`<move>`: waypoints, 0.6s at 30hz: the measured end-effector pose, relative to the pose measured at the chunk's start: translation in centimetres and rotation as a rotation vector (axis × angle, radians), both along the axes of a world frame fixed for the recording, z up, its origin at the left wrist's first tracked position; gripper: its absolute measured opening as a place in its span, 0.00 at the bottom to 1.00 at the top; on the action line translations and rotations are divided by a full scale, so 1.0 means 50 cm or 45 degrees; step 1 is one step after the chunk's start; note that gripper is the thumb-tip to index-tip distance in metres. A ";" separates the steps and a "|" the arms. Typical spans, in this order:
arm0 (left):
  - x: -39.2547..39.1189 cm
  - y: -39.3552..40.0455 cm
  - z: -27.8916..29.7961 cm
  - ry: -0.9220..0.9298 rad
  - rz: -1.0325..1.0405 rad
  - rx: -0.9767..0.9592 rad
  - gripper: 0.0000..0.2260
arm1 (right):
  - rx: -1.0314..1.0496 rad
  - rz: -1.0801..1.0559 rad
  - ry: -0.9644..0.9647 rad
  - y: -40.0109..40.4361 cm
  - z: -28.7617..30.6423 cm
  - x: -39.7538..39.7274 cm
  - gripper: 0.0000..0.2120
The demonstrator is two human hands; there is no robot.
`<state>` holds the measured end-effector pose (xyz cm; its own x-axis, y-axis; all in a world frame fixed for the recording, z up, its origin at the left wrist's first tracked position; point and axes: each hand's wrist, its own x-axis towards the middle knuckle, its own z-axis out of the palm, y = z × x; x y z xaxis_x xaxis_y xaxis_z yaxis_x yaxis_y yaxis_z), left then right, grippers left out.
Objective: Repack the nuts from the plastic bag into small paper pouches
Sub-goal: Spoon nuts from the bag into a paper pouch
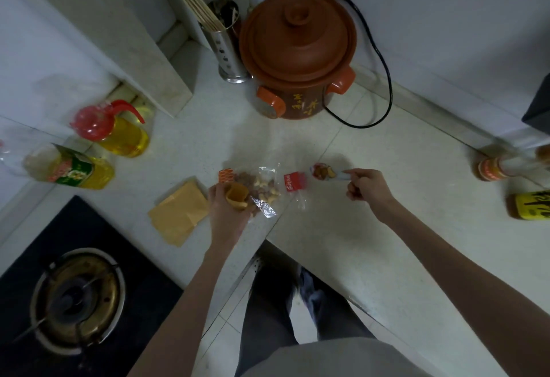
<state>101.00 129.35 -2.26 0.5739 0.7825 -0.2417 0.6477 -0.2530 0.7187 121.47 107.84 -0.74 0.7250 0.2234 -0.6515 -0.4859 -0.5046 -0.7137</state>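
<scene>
The left hand [223, 207] grips an open paper pouch [237, 195] just above the worktop [342, 228], spare pouches [178, 213] lying to its left; the plastic bag [262, 187] of nuts touches it on the far side, while the right hand [367, 184] pinches a spoon [326, 173] heaped with nuts, beyond the bag

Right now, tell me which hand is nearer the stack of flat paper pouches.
Left. The left hand, gripping an opened pouch, sits just right of the stack. The right hand, holding a loaded spoon, is far beyond the nut bag.
</scene>
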 end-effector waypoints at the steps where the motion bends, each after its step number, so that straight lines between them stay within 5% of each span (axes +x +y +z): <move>1: 0.004 -0.013 0.015 -0.053 -0.048 -0.012 0.26 | 0.023 0.033 -0.024 0.001 0.022 -0.001 0.13; 11: 0.047 -0.121 0.129 -0.396 -0.265 0.064 0.18 | 0.062 0.741 -0.401 0.039 0.303 -0.071 0.13; 18: 0.050 -0.142 0.182 -0.473 -0.187 0.204 0.23 | -0.157 1.210 -1.105 0.062 0.390 -0.135 0.12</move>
<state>103.50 122.23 6.82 0.7069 0.6970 0.1203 0.3009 -0.4502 0.8407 114.71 110.92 18.77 0.5100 0.8539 -0.1031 0.6938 -0.4793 -0.5376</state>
